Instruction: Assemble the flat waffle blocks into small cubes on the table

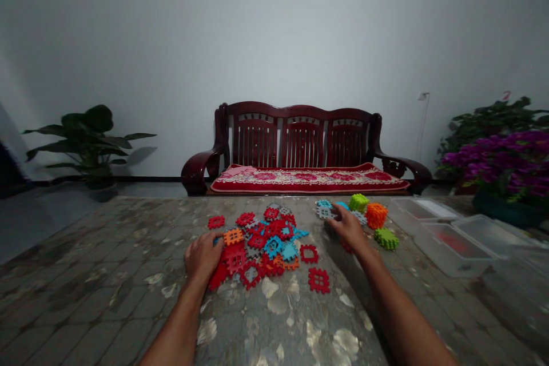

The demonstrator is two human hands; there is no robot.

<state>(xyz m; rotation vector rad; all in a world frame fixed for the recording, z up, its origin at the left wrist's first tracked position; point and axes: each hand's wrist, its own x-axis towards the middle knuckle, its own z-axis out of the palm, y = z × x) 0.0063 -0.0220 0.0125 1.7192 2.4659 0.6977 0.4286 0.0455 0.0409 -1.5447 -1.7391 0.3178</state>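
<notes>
Two hands at it: left hand (pixel 203 257) lies spread on the pile of red, blue and orange interlocking plastic tiles (pixel 261 246) mid-worktop (pixel 103 251), right hand (pixel 348 226) half-curled over grey-blue tiles (pixel 325 211) near the far edge, can't tell if either's gripping.

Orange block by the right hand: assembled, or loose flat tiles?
Assembled: the orange block stands as a solid cube, unlike the flat red tile nearby.

Red and blue interlocking tiles (pixel 261 246) block the way forward for my left hand (pixel 203 257); tile cubes (pixel 369 220) stand between my right hand (pixel 348 227) and the clear plastic tubs (pixel 450 243)
</notes>
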